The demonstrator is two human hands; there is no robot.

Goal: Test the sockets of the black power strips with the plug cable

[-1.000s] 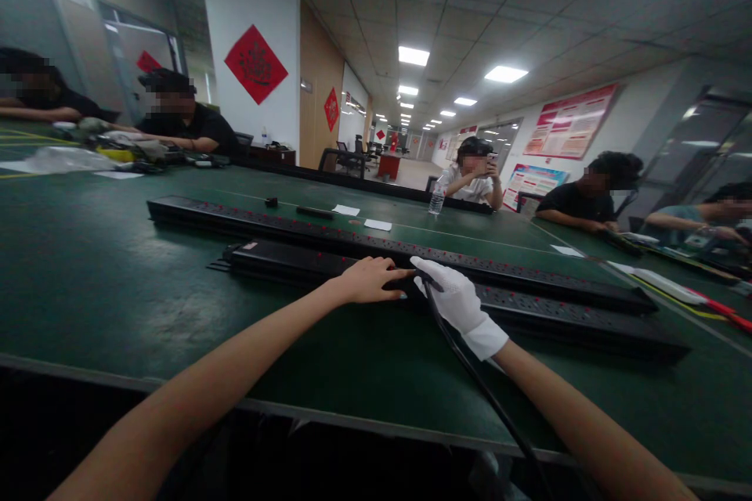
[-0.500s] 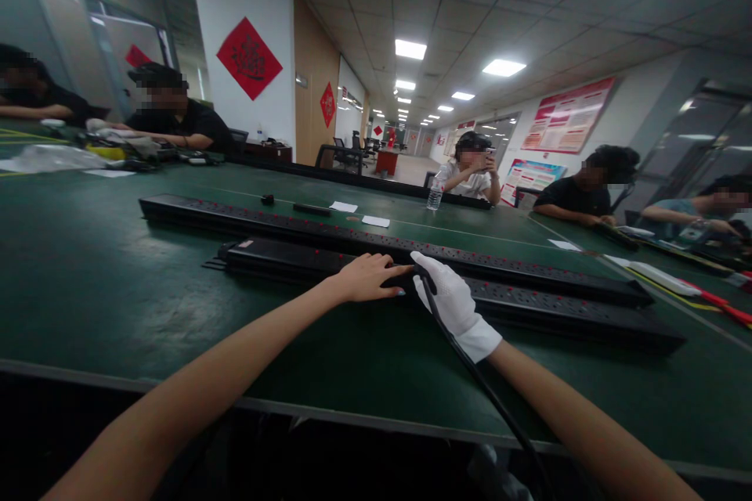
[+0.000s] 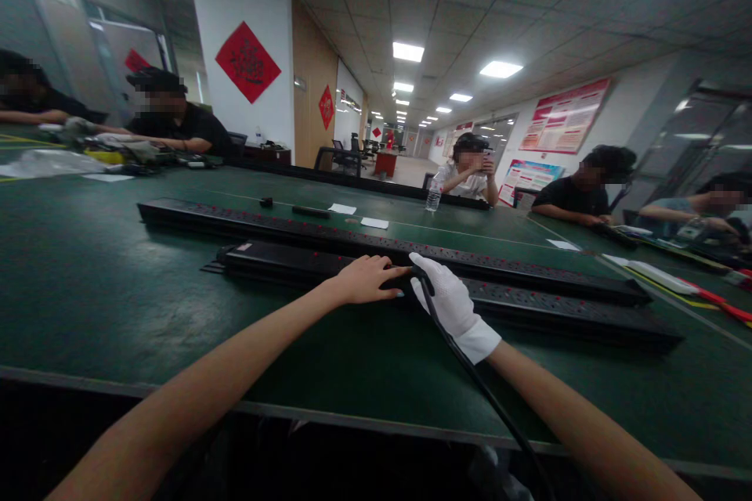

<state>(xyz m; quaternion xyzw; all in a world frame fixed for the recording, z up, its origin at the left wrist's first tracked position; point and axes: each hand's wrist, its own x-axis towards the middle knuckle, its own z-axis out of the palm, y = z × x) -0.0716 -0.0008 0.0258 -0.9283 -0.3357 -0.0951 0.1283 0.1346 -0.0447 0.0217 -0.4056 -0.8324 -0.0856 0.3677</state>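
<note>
Near strip (image 3: pixel 287 262), black, red-dotted, lies on the green surface (image 3: pixel 235 344), spanning from 9 o'clock to between 3 and 4 in the view; far strip (image 3: pixel 352 241) runs just beyond it, roughly parallel. Left hand (image 3: pixel 365 279), bare, rests over the near strip, index finger extended toward 3 o'clock; whether its grip clasps the strip or only steadies it cannot be made out. Right hand (image 3: pixel 450 301), white-gloved, has its grip closed on a black cable (image 3: pixel 487 393), which trails toward 5 o'clock over the surface edge; the cable's upper end is hidden at the glove. Paper slip (image 3: pixel 374 223) at 12 o'clock from the left hand; bottle (image 3: pixel 434 194) at 12 from the right.

Handling, judged: strip likely stiff, moderately heavy, smooth-cased and somewhat slippery; best held by both long edges, two hands well apart, avoiding the thin prongs (image 3: pixel 212 268) at its 9 o'clock end; cable likely springy, tough; best held close behind its upper end.
</note>
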